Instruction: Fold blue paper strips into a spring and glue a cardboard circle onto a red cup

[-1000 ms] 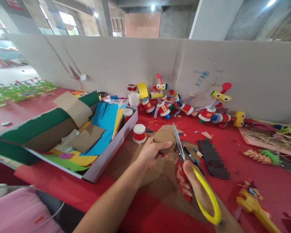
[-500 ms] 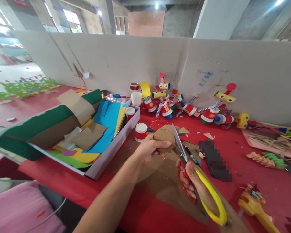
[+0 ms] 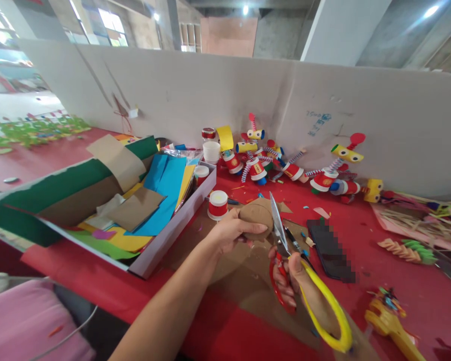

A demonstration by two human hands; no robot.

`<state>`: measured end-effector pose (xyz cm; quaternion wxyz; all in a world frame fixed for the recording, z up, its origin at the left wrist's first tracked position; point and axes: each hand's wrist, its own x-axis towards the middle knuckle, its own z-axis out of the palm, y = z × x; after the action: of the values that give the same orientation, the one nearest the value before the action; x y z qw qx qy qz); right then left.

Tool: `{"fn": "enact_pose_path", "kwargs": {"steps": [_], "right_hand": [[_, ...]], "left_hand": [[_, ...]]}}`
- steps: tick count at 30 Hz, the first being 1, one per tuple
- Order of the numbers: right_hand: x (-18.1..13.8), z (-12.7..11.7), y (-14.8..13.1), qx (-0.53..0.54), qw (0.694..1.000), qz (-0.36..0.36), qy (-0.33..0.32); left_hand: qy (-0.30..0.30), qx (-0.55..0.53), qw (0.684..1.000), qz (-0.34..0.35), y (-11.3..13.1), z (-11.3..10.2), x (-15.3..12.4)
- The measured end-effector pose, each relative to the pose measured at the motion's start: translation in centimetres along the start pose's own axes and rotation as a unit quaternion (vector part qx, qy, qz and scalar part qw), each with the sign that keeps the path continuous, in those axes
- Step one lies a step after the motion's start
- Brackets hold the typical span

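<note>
My left hand (image 3: 229, 231) pinches a rounded piece of brown cardboard (image 3: 256, 213) between thumb and fingers. A curved line runs along the cardboard near its upper edge. My right hand (image 3: 291, 278) is wrapped round the scissors (image 3: 328, 311), which have one red and one yellow handle loop. The blades point up and away, right beside the cardboard's right edge; I cannot tell whether they touch it. Under both hands lies a brown cardboard sheet (image 3: 248, 281) on the red table. A red and white paper cup (image 3: 218, 205) stands upside down just beyond my left hand.
An open box (image 3: 176, 228) of coloured paper and cardboard is at left. Several paper-cup figures (image 3: 256, 168) line the pale partition (image 3: 173, 90). To the right are a black phone (image 3: 328, 250), a pen (image 3: 295, 238), a yellow glue gun (image 3: 393, 326) and thin strips (image 3: 409, 225).
The cardboard piece has shifted slightly right and down in my left hand, and its corner at the top no longer shows. The scissors' red handle has moved a little left.
</note>
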<state>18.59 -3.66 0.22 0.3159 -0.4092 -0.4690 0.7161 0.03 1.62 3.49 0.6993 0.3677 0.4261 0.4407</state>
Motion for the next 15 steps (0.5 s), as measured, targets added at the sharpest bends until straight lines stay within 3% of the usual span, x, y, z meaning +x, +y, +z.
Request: {"fn": "enact_pose_path", "kwargs": {"steps": [7,15], "right_hand": [[0.2,-0.2,0.0,0.021,0.999,0.023,-0.007],[-0.3,0.1,-0.7,-0.039,0.998,0.044,0.005]], "left_hand": [[0.003,0.014,1.000,0.000,-0.3,-0.4,0.1],[-0.017,0.051,0.998,-0.010,0.2,-1.7,0.1]]}}
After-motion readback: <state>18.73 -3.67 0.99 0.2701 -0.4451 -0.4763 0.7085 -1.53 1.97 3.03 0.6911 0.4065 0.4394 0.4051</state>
